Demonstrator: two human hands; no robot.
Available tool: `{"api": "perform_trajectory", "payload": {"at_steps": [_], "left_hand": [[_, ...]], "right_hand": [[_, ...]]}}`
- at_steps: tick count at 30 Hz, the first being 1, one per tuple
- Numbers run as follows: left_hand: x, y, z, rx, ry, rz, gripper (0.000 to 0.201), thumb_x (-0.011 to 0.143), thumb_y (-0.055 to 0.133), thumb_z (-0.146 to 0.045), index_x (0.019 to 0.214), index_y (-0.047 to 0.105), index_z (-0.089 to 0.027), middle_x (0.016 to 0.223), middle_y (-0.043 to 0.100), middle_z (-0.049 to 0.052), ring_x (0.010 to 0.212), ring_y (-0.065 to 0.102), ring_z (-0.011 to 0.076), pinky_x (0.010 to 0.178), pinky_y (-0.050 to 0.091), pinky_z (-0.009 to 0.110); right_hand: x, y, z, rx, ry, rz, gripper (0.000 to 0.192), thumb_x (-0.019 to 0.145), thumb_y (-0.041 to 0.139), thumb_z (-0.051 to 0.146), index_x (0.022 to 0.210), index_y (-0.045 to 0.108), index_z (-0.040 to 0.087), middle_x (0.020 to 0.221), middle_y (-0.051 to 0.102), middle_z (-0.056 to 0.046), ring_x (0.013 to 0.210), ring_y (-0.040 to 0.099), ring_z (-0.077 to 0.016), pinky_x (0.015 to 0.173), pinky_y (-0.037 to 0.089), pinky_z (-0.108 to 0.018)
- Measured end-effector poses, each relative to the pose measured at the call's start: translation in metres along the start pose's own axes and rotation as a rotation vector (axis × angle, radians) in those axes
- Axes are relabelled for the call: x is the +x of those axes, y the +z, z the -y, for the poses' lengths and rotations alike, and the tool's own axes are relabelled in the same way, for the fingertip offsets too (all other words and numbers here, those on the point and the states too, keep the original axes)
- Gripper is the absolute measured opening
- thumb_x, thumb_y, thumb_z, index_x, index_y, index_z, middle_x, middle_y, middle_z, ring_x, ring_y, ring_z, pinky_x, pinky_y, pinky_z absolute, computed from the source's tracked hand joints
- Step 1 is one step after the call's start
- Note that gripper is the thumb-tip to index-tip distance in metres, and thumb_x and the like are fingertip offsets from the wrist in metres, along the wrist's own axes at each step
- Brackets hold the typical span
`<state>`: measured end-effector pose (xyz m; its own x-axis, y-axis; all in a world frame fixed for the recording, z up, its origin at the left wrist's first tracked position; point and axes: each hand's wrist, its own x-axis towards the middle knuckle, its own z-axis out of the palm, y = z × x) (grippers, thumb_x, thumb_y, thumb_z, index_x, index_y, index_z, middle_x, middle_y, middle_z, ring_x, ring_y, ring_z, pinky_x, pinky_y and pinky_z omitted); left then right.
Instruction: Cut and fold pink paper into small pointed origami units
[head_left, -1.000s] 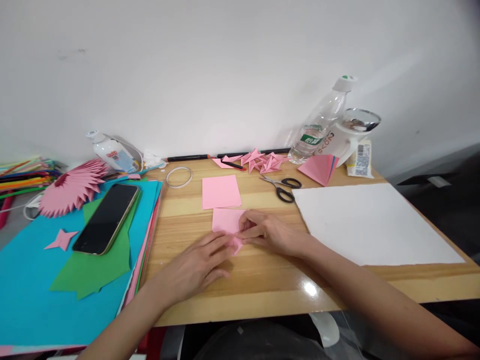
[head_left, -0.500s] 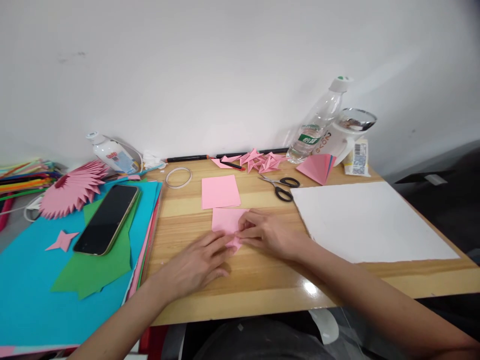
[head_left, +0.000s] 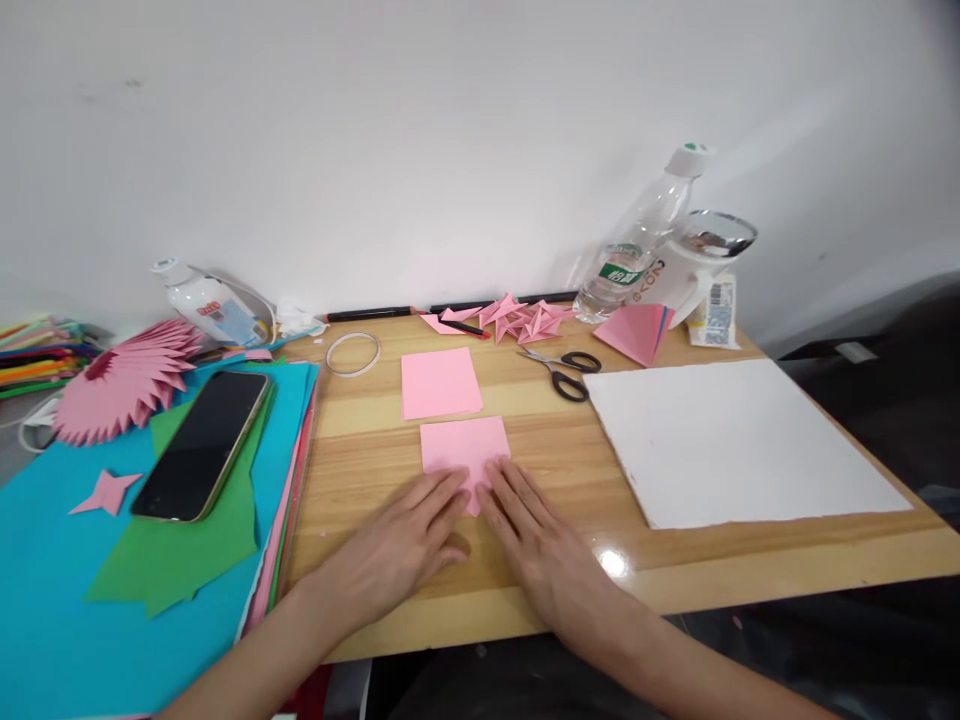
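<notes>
Pink paper (head_left: 465, 440), pointed at its near end, is laid mid-worktop (head_left: 555, 440). It is pressed at left by the left hand (head_left: 401, 535) and at right by the right hand (head_left: 547, 550); each grip is unclosed, fingers extended. Pink squares (head_left: 441, 383) are placed just beyond, scissors (head_left: 574, 385) farther right.

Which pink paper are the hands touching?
The pink sheet with the pointed near end: the left hand and right hand both rest on it. The others, like the pink square just behind it, lie untouched.
</notes>
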<state>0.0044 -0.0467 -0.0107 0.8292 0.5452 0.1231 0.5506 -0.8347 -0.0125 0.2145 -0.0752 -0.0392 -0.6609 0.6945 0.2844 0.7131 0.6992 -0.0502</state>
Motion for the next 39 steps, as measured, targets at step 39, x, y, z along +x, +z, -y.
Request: {"api": "perform_trajectory", "payload": {"at_steps": [39], "left_hand": [[0.002, -0.002, -0.003, 0.013, -0.038, 0.022, 0.045, 0.096, 0.034, -0.039, 0.118, 0.056, -0.008, 0.131, 0.054, 0.014, 0.126, 0.044, 0.0249, 0.104, 0.040, 0.038]], "right_hand": [[-0.009, 0.004, -0.007, 0.122, 0.033, -0.001, 0.059, 0.076, 0.038, -0.001, 0.135, 0.039, 0.002, 0.144, 0.034, -0.021, 0.139, 0.017, -0.0307, 0.106, 0.036, -0.050]]}}
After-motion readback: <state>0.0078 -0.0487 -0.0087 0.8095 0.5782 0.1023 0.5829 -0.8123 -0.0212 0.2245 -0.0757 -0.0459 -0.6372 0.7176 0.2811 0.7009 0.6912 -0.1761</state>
